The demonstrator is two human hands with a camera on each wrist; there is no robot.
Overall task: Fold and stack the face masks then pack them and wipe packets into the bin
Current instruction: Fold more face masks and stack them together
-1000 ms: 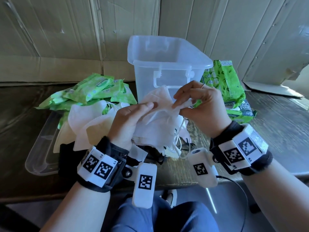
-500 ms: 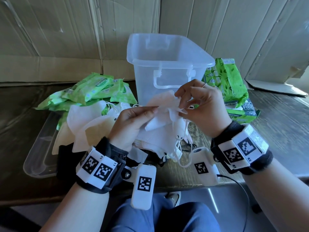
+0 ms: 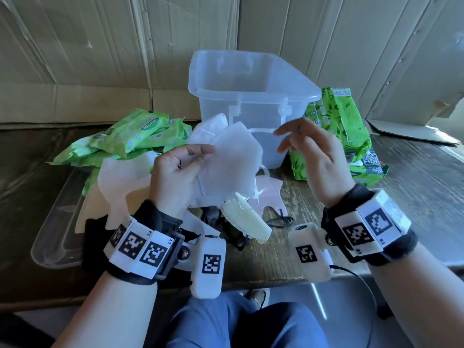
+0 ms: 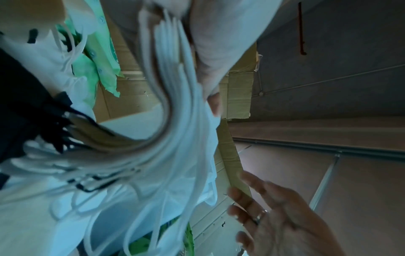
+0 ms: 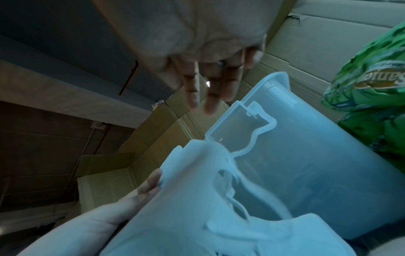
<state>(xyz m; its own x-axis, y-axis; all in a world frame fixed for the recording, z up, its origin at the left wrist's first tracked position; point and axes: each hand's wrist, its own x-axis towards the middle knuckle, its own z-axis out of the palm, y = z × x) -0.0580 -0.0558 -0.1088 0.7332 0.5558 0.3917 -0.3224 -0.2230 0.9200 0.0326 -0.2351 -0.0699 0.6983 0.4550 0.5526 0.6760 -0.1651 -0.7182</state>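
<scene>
My left hand (image 3: 183,162) grips a stack of folded white face masks (image 3: 226,162), held upright above the table in front of the clear plastic bin (image 3: 251,79). Their ear loops (image 4: 166,72) hang beside my palm in the left wrist view. My right hand (image 3: 301,144) hovers to the right of the stack with fingers (image 5: 208,90) straight and spread, holding nothing. More white masks (image 3: 120,177) and a pale yellow one (image 3: 246,219) lie on the table below. Green wipe packets lie left (image 3: 143,131) and right (image 3: 344,121) of the bin.
A clear bin lid (image 3: 57,222) lies flat at the table's left front, partly under the loose masks. Black masks (image 3: 228,232) sit near the front edge. Cardboard sheets (image 3: 100,46) line the wall behind. The wooden table (image 3: 414,177) extends to the right.
My right hand has let go of the mask and pulled away to the right, fingers opening. The left hand has raised the stack and turned it upright.
</scene>
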